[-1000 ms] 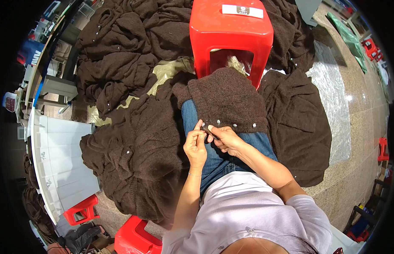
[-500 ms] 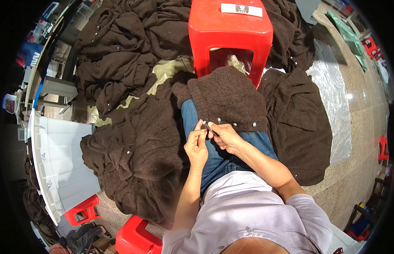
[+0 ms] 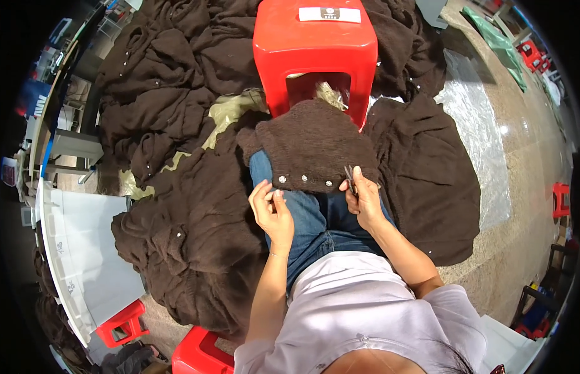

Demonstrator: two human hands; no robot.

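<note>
1. On the floor, heaped brown knitwear [image 3: 196, 187] is half burying a red stool [image 3: 315, 50].
2. Across the lap, a brown cardigan [image 3: 312, 146] is lying.
3. The right hand [image 3: 365, 199] is gripping small snips [image 3: 350, 177], mostly hidden.
4. The left hand [image 3: 272, 209] is pinching its fingers [image 3: 269, 194] together; their contents are unclear.

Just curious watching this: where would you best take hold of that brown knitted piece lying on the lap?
Probably the near hem of the brown knitted piece, beside its shiny buttons, coming from the person's side. That edge lies free across the knees; the far end runs under the red stool.
</note>
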